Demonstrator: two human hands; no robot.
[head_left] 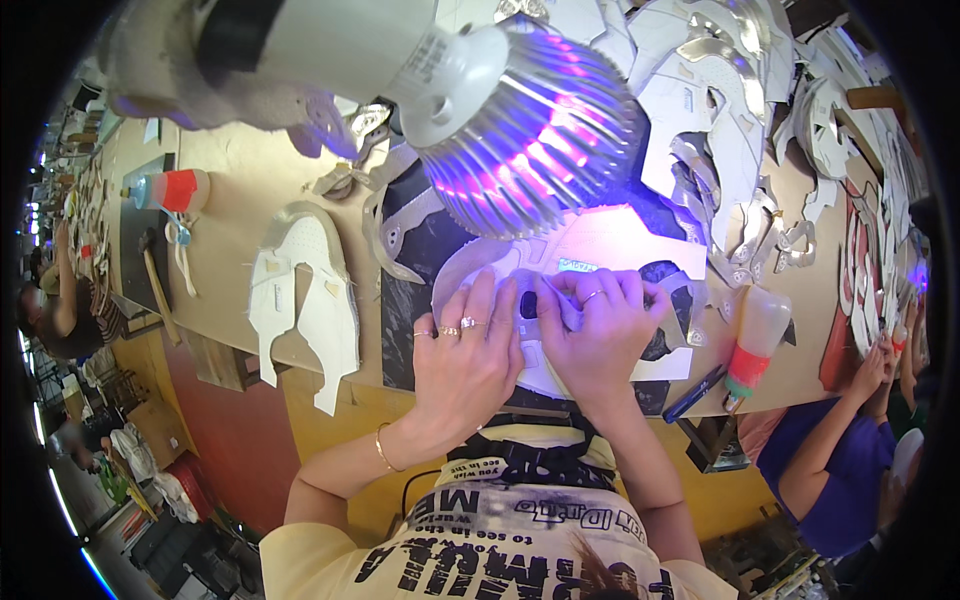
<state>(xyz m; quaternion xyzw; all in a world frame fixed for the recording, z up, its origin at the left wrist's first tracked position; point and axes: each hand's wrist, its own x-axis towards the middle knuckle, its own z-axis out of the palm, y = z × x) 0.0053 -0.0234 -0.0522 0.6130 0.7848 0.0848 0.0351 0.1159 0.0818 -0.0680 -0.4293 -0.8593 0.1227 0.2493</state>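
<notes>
From where I stand, the big finned lamp (530, 130) hangs over the person's work, and just below it lies a pale grey shoe piece (466, 264), flat on a black board (400, 345) that rests on the surface (222, 255). The left hand (458, 355) is laid out nearly flat below the lamp, its ringed fingers stretched over the piece's left side. The right hand (603, 340), also below the lamp and further right, is curled with thumb and fingers bent in at the piece; I can't tell whether it pinches an edge or only presses. The piece looks light and thin, bendy rather than stiff, so I'd expect it to shift or crease if pushed from one side only. A flat palm to steady it and a thumb-and-finger hold on the outer edge should suit it; the narrow strips seem easiest to bend out of shape. Left of the lamp and lower sits a white arch-shaped cut-out (305, 240), with a hammer (158, 285) beyond it; right of the lamp and lower stands a red-banded bottle (756, 340).
</notes>
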